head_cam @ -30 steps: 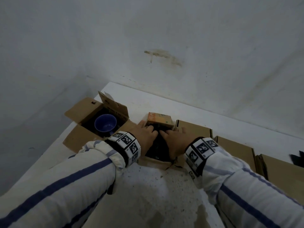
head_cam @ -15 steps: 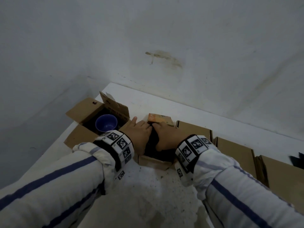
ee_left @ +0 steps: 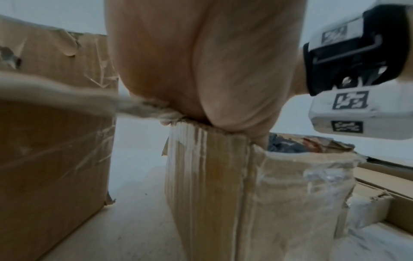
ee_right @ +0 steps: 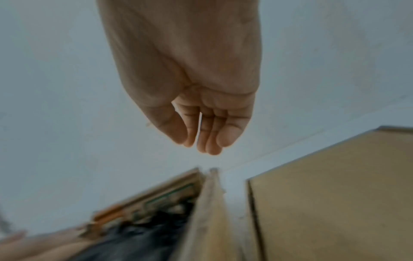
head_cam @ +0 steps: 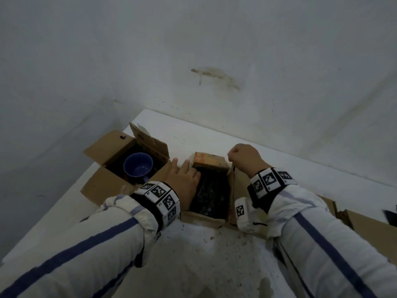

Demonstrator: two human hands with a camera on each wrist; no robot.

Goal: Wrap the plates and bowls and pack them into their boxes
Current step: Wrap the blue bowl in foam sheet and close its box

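Observation:
A small cardboard box (head_cam: 205,216) stands in the middle of the white counter, with a dark wrapped item (head_cam: 211,190) inside and an orange printed flap (head_cam: 206,161) at its far end. My left hand (head_cam: 184,179) rests on the box's left wall, fingers straight; in the left wrist view its palm (ee_left: 201,70) presses the box edge (ee_left: 212,185). My right hand (head_cam: 242,160) hovers above the box's right far corner, loosely curled and empty (ee_right: 201,137). To the left, a blue bowl (head_cam: 138,167) sits unwrapped in a larger open box (head_cam: 101,183).
Flat brown cardboard boxes (head_cam: 365,233) lie in a row along the counter to the right. White walls close in at the back and left. The counter's left edge runs just past the larger box. Bare speckled counter (head_cam: 204,254) lies in front of the boxes.
Both hands were pressing the dark wrapped item down into the small box. My right hand has lifted up and to the right, off the box. The left hand stays at the box's left side.

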